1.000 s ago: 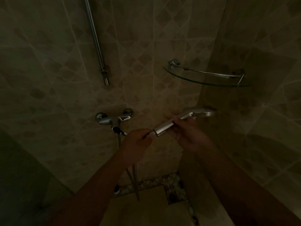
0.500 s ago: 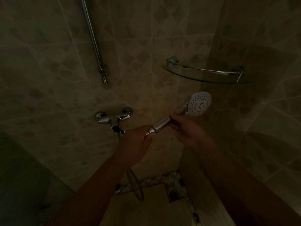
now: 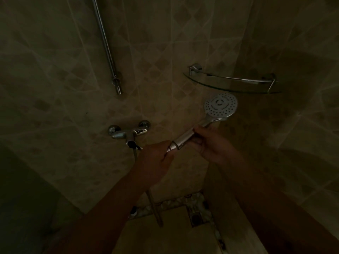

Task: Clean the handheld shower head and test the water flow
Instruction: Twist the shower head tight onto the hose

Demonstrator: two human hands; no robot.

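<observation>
Shower head (image 3: 220,105) above right hand (image 3: 212,142) grip, left hand (image 3: 156,158) at handle base

- Your shower head (image 3: 220,105) shows a pale face dotted with dark holes, on a silvery handle.
- Your wall tiles (image 3: 150,57) are beige, patterned with darker diamonds.
- Your mixer tap (image 3: 128,132) is chrome.

shower head (image 3: 220,105) glossy chrome; shelf (image 3: 229,88) glass; wall (image 3: 165,52) tiled.

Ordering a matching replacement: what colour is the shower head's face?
White, with dark nozzle holes; head view.
</observation>
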